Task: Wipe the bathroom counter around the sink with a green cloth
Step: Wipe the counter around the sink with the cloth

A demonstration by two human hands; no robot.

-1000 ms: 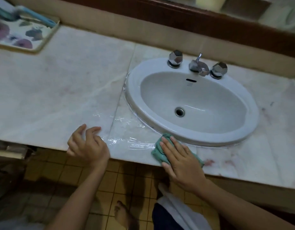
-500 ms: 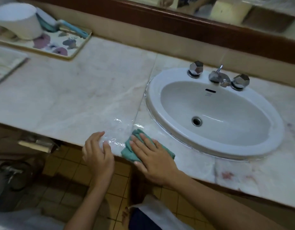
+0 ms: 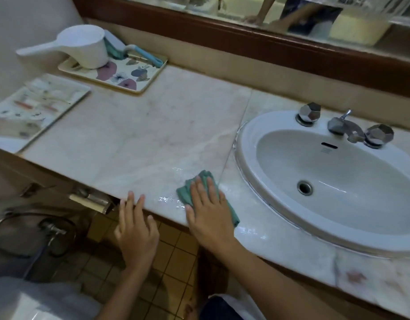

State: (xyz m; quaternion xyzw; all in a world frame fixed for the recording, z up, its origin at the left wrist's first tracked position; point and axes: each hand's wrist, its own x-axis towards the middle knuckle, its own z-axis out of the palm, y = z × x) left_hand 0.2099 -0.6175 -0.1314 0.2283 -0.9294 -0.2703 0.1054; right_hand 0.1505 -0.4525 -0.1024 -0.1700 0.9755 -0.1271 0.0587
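Note:
A pale marble counter (image 3: 153,139) holds a white oval sink (image 3: 247,144) at the right. The green cloth (image 3: 187,192) lies flat on the counter near its front edge, left of the sink. My right hand (image 3: 208,211) presses on the cloth with straight fingers and covers most of it. My left hand (image 3: 135,229) is at the counter's front edge, left of the cloth, fingers straight, fingertips touching the marble. Wet streaks (image 3: 167,199) shine between the two hands.
A flowered tray (image 3: 134,82) at the back left carries a white dipper (image 3: 84,47) and a blue-handled brush (image 3: 144,54). A second flat tray (image 3: 35,107) lies at the far left. Faucet and two knobs (image 3: 344,125) stand behind the sink. A mirror runs along the back wall.
My right hand has slid the cloth leftward along the front edge, away from the sink's rim. My left hand has moved left with it and straightened its fingers.

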